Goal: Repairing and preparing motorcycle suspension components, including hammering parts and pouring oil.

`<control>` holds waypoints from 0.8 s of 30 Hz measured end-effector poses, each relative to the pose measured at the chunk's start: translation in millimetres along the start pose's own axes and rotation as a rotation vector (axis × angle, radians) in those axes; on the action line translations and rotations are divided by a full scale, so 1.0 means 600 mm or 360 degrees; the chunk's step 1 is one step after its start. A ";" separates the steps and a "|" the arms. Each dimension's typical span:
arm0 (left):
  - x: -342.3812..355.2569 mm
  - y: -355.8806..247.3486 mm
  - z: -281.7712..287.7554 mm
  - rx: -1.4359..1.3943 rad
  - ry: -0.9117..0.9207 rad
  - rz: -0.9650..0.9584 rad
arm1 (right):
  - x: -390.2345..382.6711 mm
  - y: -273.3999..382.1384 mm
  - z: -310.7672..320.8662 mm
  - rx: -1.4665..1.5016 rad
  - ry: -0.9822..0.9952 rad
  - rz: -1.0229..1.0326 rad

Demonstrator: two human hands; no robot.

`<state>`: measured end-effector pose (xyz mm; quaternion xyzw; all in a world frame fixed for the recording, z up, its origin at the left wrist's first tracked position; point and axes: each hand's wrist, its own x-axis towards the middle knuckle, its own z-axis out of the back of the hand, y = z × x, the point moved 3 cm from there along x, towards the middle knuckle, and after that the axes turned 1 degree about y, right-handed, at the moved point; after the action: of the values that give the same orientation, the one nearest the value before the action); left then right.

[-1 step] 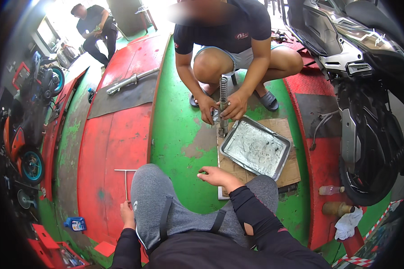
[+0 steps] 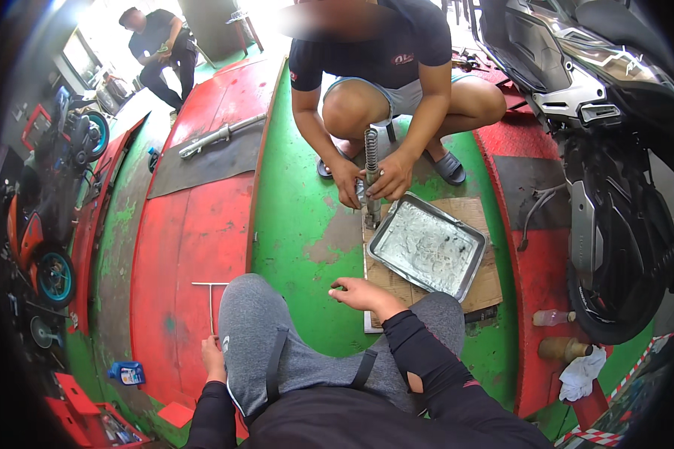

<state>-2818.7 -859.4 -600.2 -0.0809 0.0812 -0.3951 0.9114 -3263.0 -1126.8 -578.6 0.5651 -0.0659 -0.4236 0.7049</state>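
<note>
My left hand [image 2: 213, 354], low beside my left leg, is closed around a slim metal T-handle wrench [image 2: 211, 307]. My right hand [image 2: 359, 295] hangs over my right thigh with loosely curled fingers apart, holding nothing. Across from me a crouching person [image 2: 371, 60] grips an upright fork tube with a coil spring [image 2: 371, 153] in both hands. Between us a metal tray [image 2: 382, 251] with greyish fluid rests on a flattened cardboard sheet [image 2: 487, 277].
Red ramps [image 2: 187, 224] flank the green floor, one bearing a fork leg [image 2: 213, 137]. A motorcycle [image 2: 606, 224] stands right, more bikes [image 2: 49, 273] left. A blue bottle [image 2: 125, 373], rag [image 2: 580, 374] and red toolbox [image 2: 90, 419] lie near me. Another person [image 2: 165, 52] sits back left.
</note>
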 end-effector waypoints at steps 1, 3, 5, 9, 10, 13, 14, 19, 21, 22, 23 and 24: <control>-0.002 0.000 0.000 0.0012 0.0085 0.0040 | -0.003 0.000 0.002 -0.0008 0.0008 -0.0018; -0.003 -0.005 0.009 -0.0015 0.0035 0.0017 | -0.009 0.002 0.009 -0.0012 0.0023 -0.0031; -0.007 -0.012 0.017 -0.0043 0.0025 0.0038 | -0.013 0.004 0.018 -0.0076 0.0001 -0.0004; -0.008 -0.045 0.044 0.0031 -0.0170 -0.0069 | -0.013 0.003 0.021 -0.0021 0.0018 0.0015; -0.007 -0.053 0.051 0.0004 -0.0211 -0.0094 | -0.011 0.002 0.017 -0.0008 0.0082 0.0020; -0.006 -0.068 0.070 -0.0049 -0.0254 -0.0083 | -0.002 0.003 0.005 -0.0092 0.0054 -0.0010; -0.008 -0.070 0.074 -0.0080 -0.0241 -0.0093 | 0.002 0.006 -0.002 -0.0069 0.0128 0.0007; -0.027 -0.047 0.084 -0.0190 -0.0196 0.0009 | 0.019 0.038 -0.030 -0.0073 0.0195 0.0023; -0.037 -0.023 0.085 -0.0255 -0.0196 0.0076 | 0.025 0.056 -0.044 -0.0107 0.0241 -0.0007; -0.042 -0.009 0.083 -0.0221 -0.0157 0.0138 | 0.027 0.066 -0.055 -0.0133 0.0262 0.0002; -0.044 0.004 0.082 -0.0228 -0.0180 0.0146 | 0.028 0.073 -0.062 -0.0159 0.0237 0.0006; -0.041 0.016 0.078 -0.0269 -0.0194 0.0136 | 0.030 0.077 -0.070 -0.0156 0.0286 -0.0016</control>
<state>-2818.5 -830.8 -554.4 -0.1780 0.0620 -0.3420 0.9206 -3203.6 -1107.7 -561.2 0.5659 0.0212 -0.3776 0.7326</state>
